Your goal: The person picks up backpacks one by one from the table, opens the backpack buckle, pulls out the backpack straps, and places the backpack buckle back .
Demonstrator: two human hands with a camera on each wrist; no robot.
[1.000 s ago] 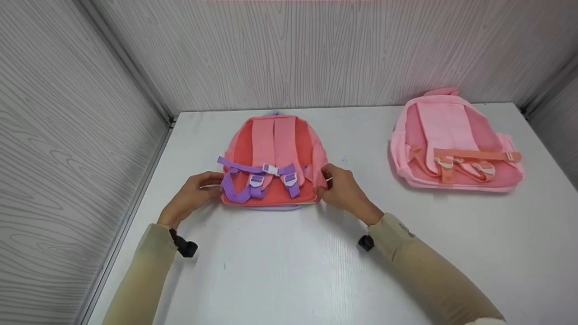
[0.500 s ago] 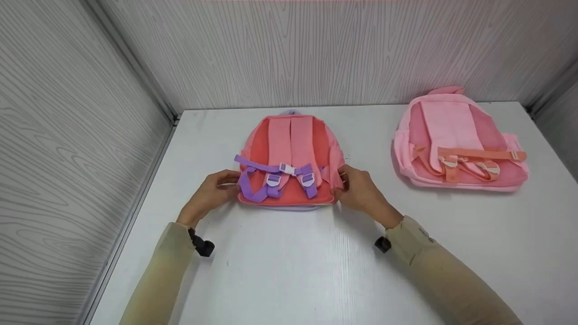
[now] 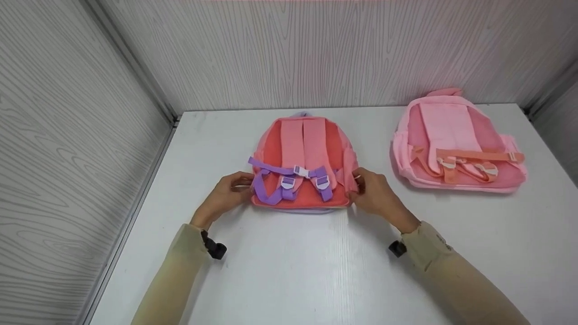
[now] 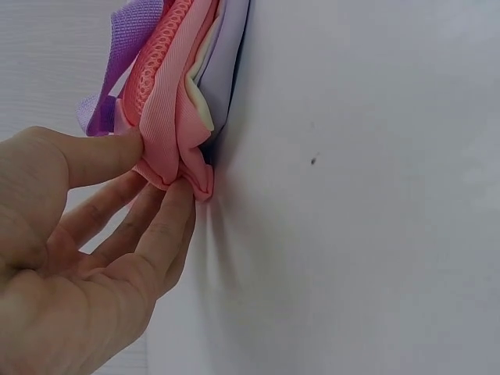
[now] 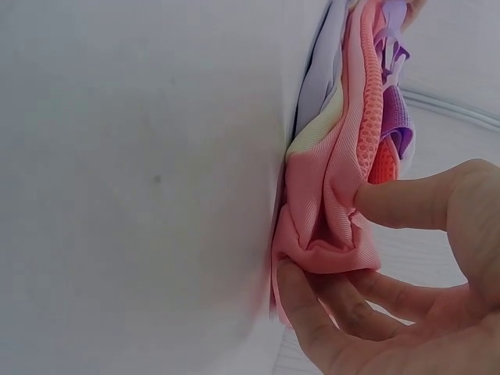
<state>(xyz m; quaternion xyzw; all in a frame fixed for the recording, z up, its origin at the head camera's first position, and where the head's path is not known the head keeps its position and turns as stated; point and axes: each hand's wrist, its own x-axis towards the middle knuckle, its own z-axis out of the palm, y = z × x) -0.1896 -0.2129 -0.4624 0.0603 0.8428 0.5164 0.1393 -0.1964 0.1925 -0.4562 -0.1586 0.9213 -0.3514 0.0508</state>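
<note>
A small coral-pink backpack point(image 3: 300, 198) lies strap side up on the white table, its purple webbing and white buckle showing. Its lilac front panel point(image 4: 223, 70) faces down and peeks out along the bottom edge. My left hand point(image 3: 227, 194) pinches the lower left corner, thumb on top and fingers at the side beneath. On the opposite side my right hand point(image 3: 377, 192) grips the lower right corner by the side pocket point(image 5: 328, 234), thumb above and fingers under the fabric.
A second, lighter pink backpack point(image 3: 451, 131) with orange straps lies at the back right, also strap side up. Grey wood-grain panels point(image 3: 289, 54) stand behind and at the sides of the table point(image 3: 289, 271).
Both hands and the coral-pink backpack have shifted to the right across the table, closer to the lighter pink backpack. The grip of each hand looks the same.
</note>
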